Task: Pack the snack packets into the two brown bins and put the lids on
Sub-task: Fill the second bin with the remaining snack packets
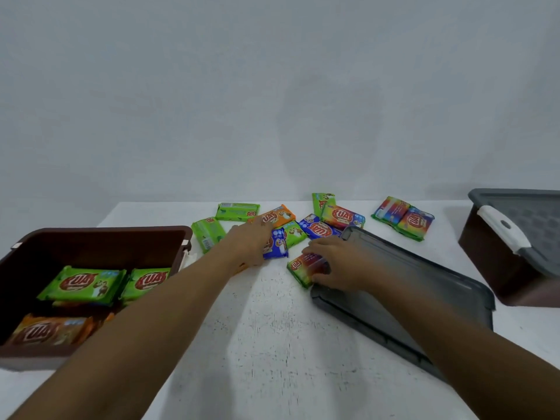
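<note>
Two bare arms reach out over the white table (272, 344) from its near edge. The left hand (250, 242) lies flat with fingers spread on a blue snack packet (277, 245) in the middle of the table, and its fingertips touch an orange packet (280, 215) just behind. I cannot tell if it grips either one. The right hand (339, 263) curls its fingers around a rainbow packet (304, 268) and holds it, right beside the near corner of a grey lid (409, 298) that lies flat on the right side of the table.

More packets lie loose near the far edge: two green packets (238, 211) on the left, another blue packet (321, 228) and a rainbow one (344, 218) in the middle, and a pair of rainbow packets (404, 218) farther right, apart from the rest.

At the left edge stands an open brown bin (100, 234). Inside it lie two green packets (85, 283) side by side and an orange packet (45, 330) nearer the camera.

At the right edge stands a second brown bin (491, 259). A grey lid (521, 216) sits on it, tilted, with a white clip (503, 228) on the side.
</note>
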A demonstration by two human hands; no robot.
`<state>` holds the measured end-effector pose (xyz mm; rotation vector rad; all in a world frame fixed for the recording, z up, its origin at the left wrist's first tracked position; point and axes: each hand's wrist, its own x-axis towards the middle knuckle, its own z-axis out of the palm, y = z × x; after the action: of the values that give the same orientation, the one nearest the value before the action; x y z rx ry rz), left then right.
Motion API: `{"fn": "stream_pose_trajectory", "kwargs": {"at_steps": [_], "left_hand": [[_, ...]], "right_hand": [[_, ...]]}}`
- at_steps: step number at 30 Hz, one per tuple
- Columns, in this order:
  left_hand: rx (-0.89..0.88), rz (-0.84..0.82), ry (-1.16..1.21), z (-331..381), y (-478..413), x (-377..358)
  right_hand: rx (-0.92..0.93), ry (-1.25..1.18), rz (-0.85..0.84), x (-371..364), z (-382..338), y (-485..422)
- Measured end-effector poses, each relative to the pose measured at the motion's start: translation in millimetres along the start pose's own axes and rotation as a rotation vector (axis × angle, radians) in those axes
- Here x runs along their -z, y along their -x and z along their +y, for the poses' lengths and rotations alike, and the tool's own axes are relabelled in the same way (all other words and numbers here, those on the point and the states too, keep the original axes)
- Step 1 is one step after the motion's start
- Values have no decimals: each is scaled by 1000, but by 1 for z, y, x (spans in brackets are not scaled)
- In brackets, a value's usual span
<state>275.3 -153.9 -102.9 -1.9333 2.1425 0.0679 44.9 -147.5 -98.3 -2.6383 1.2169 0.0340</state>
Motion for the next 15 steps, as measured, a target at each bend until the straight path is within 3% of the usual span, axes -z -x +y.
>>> {"fn": "stream_pose_trajectory", "kwargs": {"at_steps": [3, 7, 10, 15], "left_hand": [[-6, 34, 21, -10, 2, 14], [-26, 105, 153, -26, 14, 40], [-29, 105, 201, -39, 24, 57], [-21, 163, 372, -74, 49, 74]], "right_hand": [[-1, 137, -171, 0, -9, -23], [12, 270, -225, -8, -25, -46], [17, 260, -160, -1, -33, -53], [-113, -97, 159, 19, -38, -69]]}}
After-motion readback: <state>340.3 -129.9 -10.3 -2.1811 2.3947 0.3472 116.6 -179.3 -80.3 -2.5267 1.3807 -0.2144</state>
